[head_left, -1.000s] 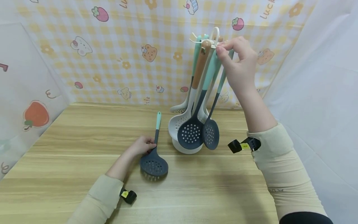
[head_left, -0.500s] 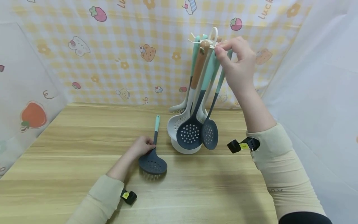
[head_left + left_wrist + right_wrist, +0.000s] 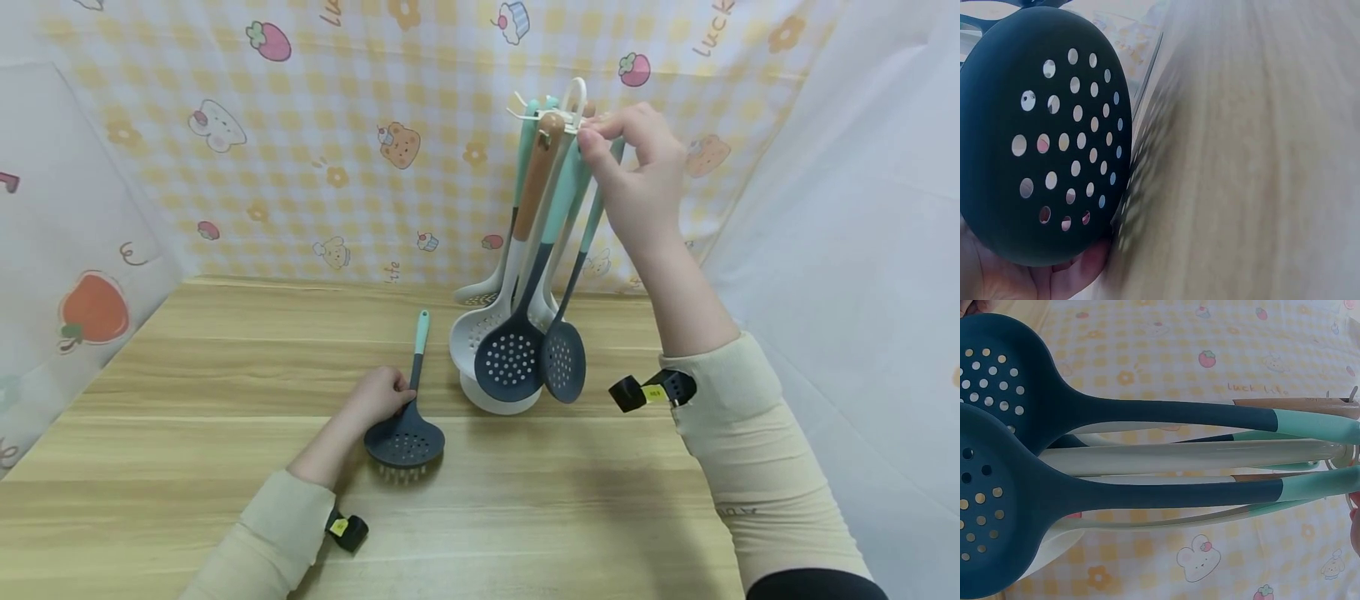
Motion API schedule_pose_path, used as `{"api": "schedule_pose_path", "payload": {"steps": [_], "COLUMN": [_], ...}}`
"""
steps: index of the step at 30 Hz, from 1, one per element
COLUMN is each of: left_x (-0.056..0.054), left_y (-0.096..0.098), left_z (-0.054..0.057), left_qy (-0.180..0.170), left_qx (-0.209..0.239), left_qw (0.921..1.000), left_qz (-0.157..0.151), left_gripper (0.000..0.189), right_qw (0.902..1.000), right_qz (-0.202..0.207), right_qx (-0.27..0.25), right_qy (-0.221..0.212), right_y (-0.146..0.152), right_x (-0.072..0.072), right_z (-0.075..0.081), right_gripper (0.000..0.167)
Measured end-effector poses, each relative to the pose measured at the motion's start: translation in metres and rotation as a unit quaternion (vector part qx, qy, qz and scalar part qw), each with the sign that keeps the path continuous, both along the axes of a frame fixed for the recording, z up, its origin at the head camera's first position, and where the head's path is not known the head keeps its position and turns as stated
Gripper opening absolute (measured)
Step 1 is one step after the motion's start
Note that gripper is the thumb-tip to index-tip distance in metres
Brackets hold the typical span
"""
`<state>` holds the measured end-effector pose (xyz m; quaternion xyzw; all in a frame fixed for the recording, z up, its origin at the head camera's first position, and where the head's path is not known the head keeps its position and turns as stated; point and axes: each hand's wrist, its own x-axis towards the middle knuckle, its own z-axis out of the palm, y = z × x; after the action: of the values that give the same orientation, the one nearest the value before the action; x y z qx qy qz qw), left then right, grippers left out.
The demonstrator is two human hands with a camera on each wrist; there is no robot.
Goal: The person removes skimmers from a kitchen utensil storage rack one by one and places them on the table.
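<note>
My left hand [image 3: 378,392] pinches the neck of a dark slotted skimmer [image 3: 406,439] with a mint handle. Its holed head is tilted, raised a little over the table, and dotted light falls below. In the left wrist view the skimmer head [image 3: 1079,131] hides much of the hand. Up at the top of a white utensil rack [image 3: 576,96], my right hand [image 3: 641,171] pinches the hook ring with thumb and forefinger. Two dark skimmers [image 3: 510,358] hang at the front of the rack; only fingertips [image 3: 1355,525] show in the right wrist view.
Behind the dark skimmers hang a pale perforated ladle [image 3: 472,333] with a brown handle and other light utensils. The rack's round white base [image 3: 501,400] stands on the wooden table [image 3: 262,358]. A patterned cloth [image 3: 337,100] backs the table.
The skimmer in my left hand has turned slightly, its head shifting left and its handle end dropping a little. My right hand stays at the top of the rack.
</note>
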<state>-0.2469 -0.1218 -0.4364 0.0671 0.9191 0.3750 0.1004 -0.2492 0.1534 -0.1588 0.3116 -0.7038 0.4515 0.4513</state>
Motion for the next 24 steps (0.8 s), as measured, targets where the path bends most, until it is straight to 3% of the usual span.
{"api": "schedule_pose_path", "payload": {"steps": [12, 19, 24], "left_x": [0.0017, 0.0020, 0.0009], "left_y": [-0.0009, -0.0005, 0.0005], "left_z": [0.0003, -0.0004, -0.0006], "left_qy": [0.010, 0.004, 0.008], "left_qx": [0.002, 0.011, 0.016], "left_qw": [0.9999, 0.9999, 0.9998], "left_qz": [0.000, 0.002, -0.003], "left_gripper": [0.021, 0.021, 0.020], "right_qw": [0.9998, 1.0000, 0.9997], "right_qz": [0.002, 0.005, 0.004], "right_qx": [-0.016, 0.001, -0.023], "right_qy": [-0.014, 0.004, -0.010], "right_y": [-0.0027, -0.0015, -0.0030], "right_x": [0.0006, 0.0011, 0.0001], "right_z": [-0.0004, -0.0010, -0.0006], "right_gripper": [0.028, 0.028, 0.029]}}
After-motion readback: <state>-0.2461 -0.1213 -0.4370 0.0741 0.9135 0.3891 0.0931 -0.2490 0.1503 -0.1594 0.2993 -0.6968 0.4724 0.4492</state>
